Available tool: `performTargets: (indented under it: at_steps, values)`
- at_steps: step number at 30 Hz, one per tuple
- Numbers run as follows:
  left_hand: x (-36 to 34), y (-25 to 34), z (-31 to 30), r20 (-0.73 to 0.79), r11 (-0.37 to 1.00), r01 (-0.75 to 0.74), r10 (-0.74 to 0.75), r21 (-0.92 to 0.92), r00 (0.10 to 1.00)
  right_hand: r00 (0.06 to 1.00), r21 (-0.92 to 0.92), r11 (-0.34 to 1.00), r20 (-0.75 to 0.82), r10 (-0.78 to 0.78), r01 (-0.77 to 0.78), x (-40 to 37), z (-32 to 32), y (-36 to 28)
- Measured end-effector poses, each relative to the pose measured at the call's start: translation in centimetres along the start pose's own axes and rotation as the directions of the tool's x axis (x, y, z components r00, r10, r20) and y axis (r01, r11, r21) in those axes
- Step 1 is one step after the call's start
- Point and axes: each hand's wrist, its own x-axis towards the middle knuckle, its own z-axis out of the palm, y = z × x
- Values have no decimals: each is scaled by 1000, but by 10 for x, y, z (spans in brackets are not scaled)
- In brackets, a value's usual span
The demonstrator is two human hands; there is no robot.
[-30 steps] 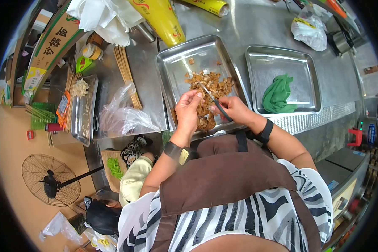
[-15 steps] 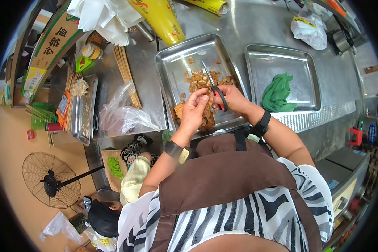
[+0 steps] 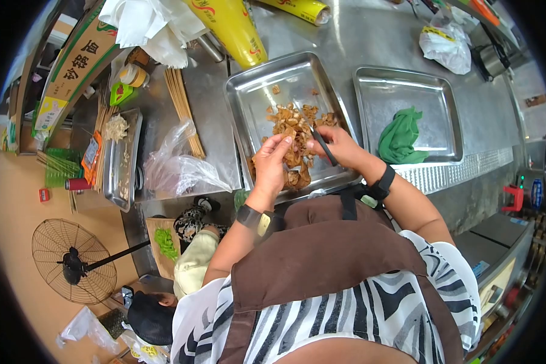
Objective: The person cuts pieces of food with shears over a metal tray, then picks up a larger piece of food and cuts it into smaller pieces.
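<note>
Steel tray (image 3: pixel 255 91) holds brown pieces (image 3: pixel 294 121), left hand (image 3: pixel 272 164) pinching one, right hand (image 3: pixel 340 148) gripping scissors (image 3: pixel 317 136); neighbouring tray (image 3: pixel 406 85) holds green cloth (image 3: pixel 400 136).

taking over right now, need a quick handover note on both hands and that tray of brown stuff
Left hand: pinching a brown piece over the tray.
Right hand: gripping the scissors, blades pointing towards that piece.
Things: small brown bits heaped mid-tray; bigger chunks at its near edge.
Done: a good share looks cut small.
Left: the held piece and the near chunks seem uncut.
Beside it: a second tray holding a green cloth.
</note>
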Motion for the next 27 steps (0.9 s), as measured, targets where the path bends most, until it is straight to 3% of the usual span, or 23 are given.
performTargets:
  at_steps: [2, 4, 9, 14, 24, 27]
  values:
    - [0, 3, -2, -29, 998, 42, -43, -52, 999, 997, -70, 997, 77, 18, -13, -7, -4, 5]
    - [0, 3, 2, -34, 997, 29, -32, -66, 999, 983, -306, 952, 180, 33, 24, -11, -4, 15]
    - [0, 0, 2, -38, 998, 38, -40, -40, 999, 983, -321, 947, 180, 29, 31, -18, 2, 11]
    - [2, -1, -2, 48, 1000, 2, -1, -21, 999, 997, -442, 896, 70, -18, 48, -17, 4, 6]
    - [-1, 10, 4, 24, 997, 66, -65, -38, 998, 993, -447, 887, 36, -114, 118, -16, 5, 15]
    - [-2, 11, 4, 13, 998, 54, -54, -19, 998, 990, -537, 833, 35, -137, 134, -14, 3, 16]
